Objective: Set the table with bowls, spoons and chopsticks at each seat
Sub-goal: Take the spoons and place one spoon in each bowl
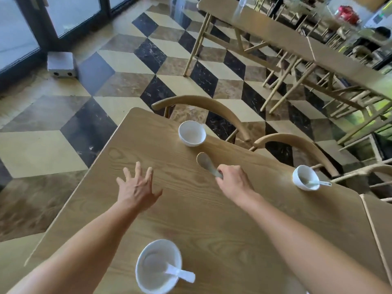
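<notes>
Three white bowls stand on the wooden table [191, 219]. The far bowl [192, 133] holds nothing and sits by the table's far edge. My right hand [233, 181] grips a white spoon [205, 163] by its handle, the spoon's scoop pointing toward that far bowl, a little short of it. My left hand [136, 187] hovers over the table with fingers spread and nothing in it. A bowl at the right [305, 177] has a spoon [320, 183] in it. The near bowl [158, 266] also holds a spoon [180, 274]. No chopsticks are in view.
Two curved wooden chair backs [203, 105] [297, 141] stand along the table's far side. A second table edge [375, 219] adjoins at the right. More tables and chairs [275, 28] fill the back right. A grey box [61, 64] sits on the patterned floor near glass doors.
</notes>
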